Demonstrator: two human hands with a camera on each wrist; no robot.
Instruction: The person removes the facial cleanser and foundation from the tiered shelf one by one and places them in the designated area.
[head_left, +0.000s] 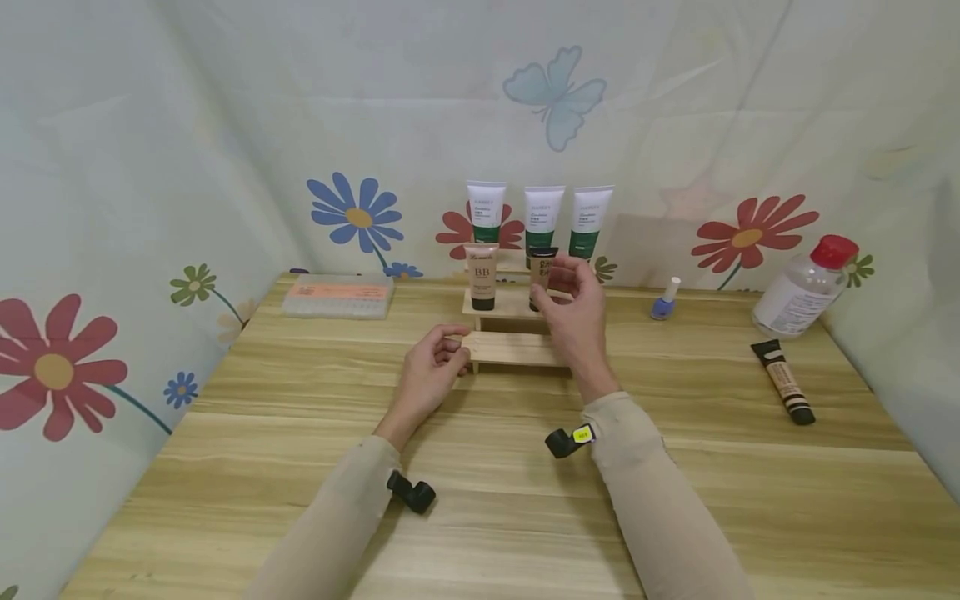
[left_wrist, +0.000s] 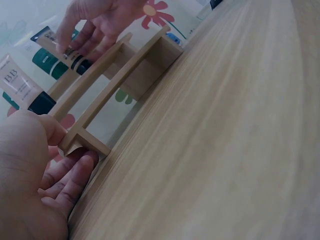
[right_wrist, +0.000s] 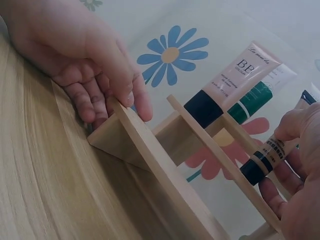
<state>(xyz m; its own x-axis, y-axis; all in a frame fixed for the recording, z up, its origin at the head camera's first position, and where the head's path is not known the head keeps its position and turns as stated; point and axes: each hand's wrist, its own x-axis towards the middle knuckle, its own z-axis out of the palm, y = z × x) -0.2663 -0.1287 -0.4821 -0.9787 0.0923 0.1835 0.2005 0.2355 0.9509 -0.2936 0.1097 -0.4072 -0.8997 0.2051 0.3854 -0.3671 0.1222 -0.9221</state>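
Note:
A stepped wooden rack (head_left: 517,348) stands near the back of the table. My left hand (head_left: 429,368) pinches the left end of its lowest step, thumb above and fingers beneath, as the left wrist view shows. At the middle step, my right hand (head_left: 579,315) holds a black-and-beige cosmetic tube (right_wrist: 270,154) upright between thumb and fingers, its black cap down at the step. A pinkish BB cream tube (head_left: 483,277) stands cap-down on the same step, to the left. Behind, on the top step, are three white-and-green tubes (head_left: 487,205), partly hidden by things in front.
A clear plastic case (head_left: 337,298) with an orange label lies at the back left. Rightward stand a blue nail polish bottle (head_left: 663,305) and a large red-capped bottle (head_left: 799,292), which leans. Another black-and-beige tube (head_left: 784,383) lies before it. A flowered curtain (head_left: 420,108) hangs behind.

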